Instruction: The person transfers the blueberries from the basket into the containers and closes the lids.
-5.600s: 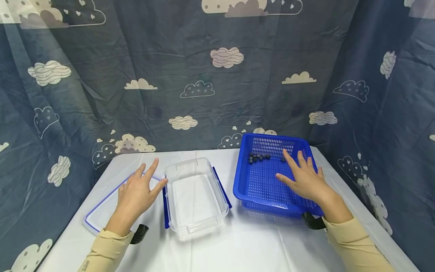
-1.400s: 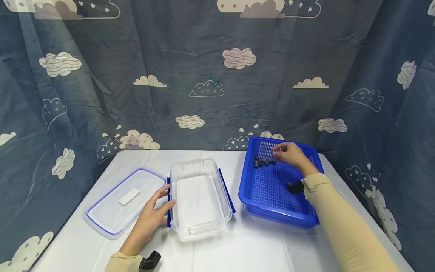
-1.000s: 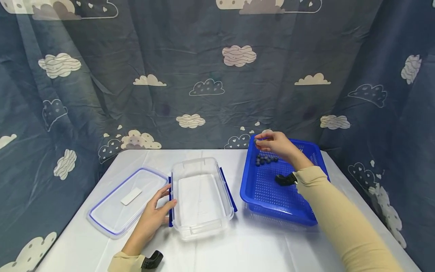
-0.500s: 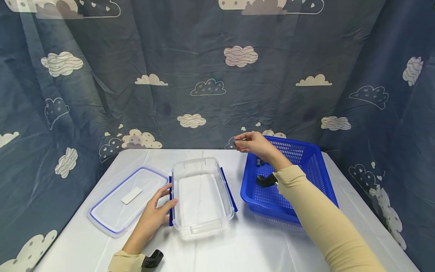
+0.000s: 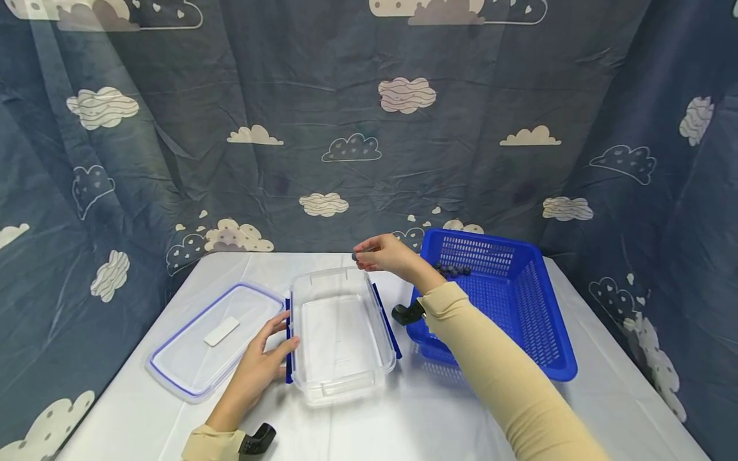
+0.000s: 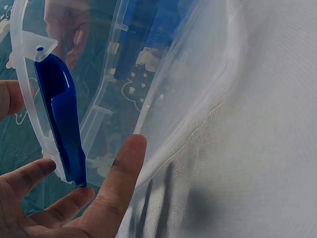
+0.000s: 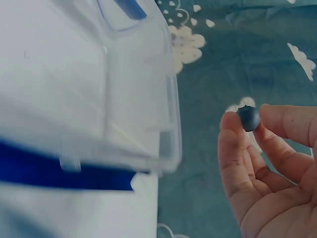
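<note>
In the head view, a clear plastic food container (image 5: pixel 340 390) with blue side latches stands open on the table. My left hand (image 5: pixel 256 374) steadies its left side, thumb at the rim and fingers spread along the outer wall by the blue latch (image 6: pixel 67 119). My right hand (image 5: pixel 389 256) is just beyond the container's far right corner. Its thumb and fingertips pinch a single blueberry (image 7: pixel 248 118), whose crown shows in the right wrist view. Several more blueberries (image 5: pixel 454 271) lie in the blue plastic basket (image 5: pixel 556 368) at the right, partly hidden by the basket wall and my right arm.
A clear lid (image 5: pixel 184 358) with a blue seal and a white label (image 5: pixel 221 331) lies flat left of the container. The white-covered table (image 5: pixel 369 435) is backed by a dark cloud-patterned curtain (image 5: pixel 277 77). My right forearm crosses over the basket's near side.
My right hand has picked up the blueberry from the basket and carried it left, over the basket's rim, to the container's far edge. My left hand has come down to the container's left side.
</note>
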Tool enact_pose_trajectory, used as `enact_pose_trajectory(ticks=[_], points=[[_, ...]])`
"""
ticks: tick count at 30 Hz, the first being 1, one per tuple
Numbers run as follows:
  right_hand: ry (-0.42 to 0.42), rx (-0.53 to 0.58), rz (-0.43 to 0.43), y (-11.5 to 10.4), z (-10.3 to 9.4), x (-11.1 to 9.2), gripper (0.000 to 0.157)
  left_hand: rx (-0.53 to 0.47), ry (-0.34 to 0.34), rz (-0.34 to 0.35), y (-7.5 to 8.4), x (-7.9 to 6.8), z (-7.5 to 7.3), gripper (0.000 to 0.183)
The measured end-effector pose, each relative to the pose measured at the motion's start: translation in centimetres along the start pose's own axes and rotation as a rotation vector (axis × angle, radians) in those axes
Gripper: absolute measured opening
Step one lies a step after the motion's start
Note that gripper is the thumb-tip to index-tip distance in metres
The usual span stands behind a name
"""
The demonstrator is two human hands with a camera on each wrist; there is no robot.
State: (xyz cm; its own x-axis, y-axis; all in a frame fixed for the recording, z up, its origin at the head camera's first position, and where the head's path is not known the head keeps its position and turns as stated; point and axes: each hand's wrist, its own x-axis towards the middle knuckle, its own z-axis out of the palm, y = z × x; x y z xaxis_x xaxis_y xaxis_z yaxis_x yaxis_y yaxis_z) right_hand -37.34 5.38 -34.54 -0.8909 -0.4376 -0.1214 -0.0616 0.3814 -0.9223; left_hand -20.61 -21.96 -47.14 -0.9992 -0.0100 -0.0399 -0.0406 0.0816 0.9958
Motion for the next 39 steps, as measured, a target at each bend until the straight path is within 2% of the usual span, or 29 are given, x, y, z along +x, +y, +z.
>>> enact_pose_trajectory(ticks=[10, 20, 30, 35, 39], points=[[-0.084, -0.04, 0.024, -0.2, 4.3, 1.2, 0.034, 0.016, 0.004, 0.006, -0.1, 0.2, 0.0, 0.063], [-0.138, -0.1, 0.078, 1.0, 7.7, 2.1, 0.034, 0.021, 0.002, 0.003, -0.1, 0.4, -0.1, 0.064], [-0.14, -0.078, 0.138, 1.6, 10.0, 2.4, 0.042, 0.019, 0.0, 0.015, -0.1, 0.3, -0.2, 0.065], [-0.146, -0.085, 0.135, 1.5, 10.5, 2.5, 0.05, 0.024, -0.003, 0.017, 0.0, 0.2, -0.3, 0.064], [-0.142, -0.088, 0.125, 1.3, 10.4, 2.3, 0.048, 0.03, -0.007, 0.013, -0.1, 0.2, -0.3, 0.065]])
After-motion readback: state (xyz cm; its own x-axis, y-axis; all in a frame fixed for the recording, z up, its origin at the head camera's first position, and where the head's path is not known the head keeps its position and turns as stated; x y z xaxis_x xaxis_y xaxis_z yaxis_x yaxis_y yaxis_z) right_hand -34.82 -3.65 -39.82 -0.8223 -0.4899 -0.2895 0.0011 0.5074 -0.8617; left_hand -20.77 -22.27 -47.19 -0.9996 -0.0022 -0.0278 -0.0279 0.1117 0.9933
